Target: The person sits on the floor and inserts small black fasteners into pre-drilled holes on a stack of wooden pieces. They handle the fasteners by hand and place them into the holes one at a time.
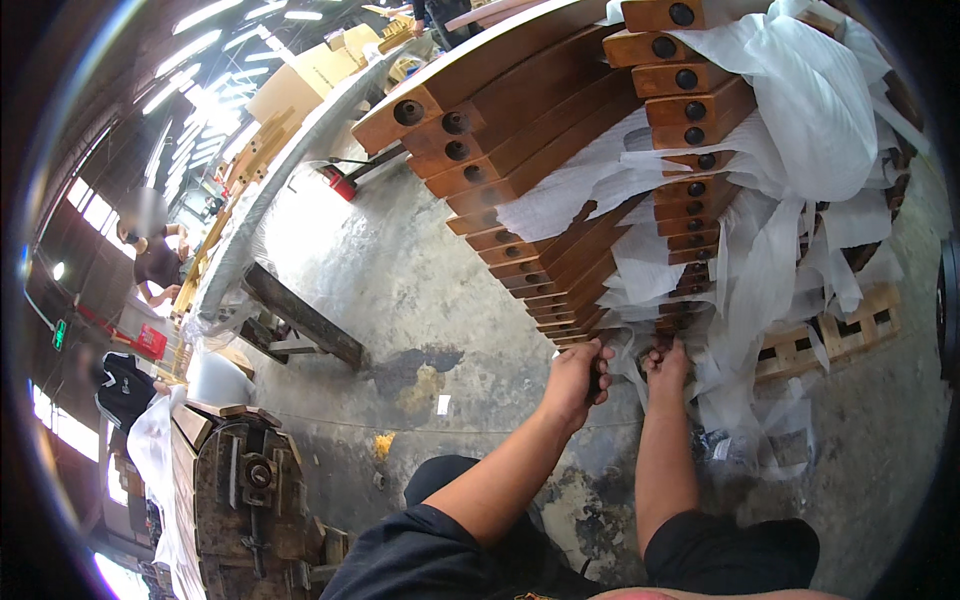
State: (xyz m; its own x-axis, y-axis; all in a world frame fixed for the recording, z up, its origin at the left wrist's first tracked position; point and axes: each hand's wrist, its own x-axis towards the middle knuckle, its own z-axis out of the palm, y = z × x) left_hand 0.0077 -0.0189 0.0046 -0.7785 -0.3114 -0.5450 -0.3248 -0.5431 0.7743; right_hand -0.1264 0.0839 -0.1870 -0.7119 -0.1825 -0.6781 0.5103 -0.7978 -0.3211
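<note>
A tall stack of brown wooden pieces rises in front of me, with dark round plugs or holes in the ends. White foam sheets hang between the layers and down its right side. My left hand is closed at the lower end of the stack, with something dark partly showing inside its fingers. Beside it, my right hand is also closed, next to the hanging foam. What it holds, if anything, is hidden. Both forearms reach forward from the lower edge.
A light wooden pallet lies at the right. On the left stand a dark machine and a long bench with a dark leg. Two people are at the far left. A red-based pallet jack sits farther back on the concrete floor.
</note>
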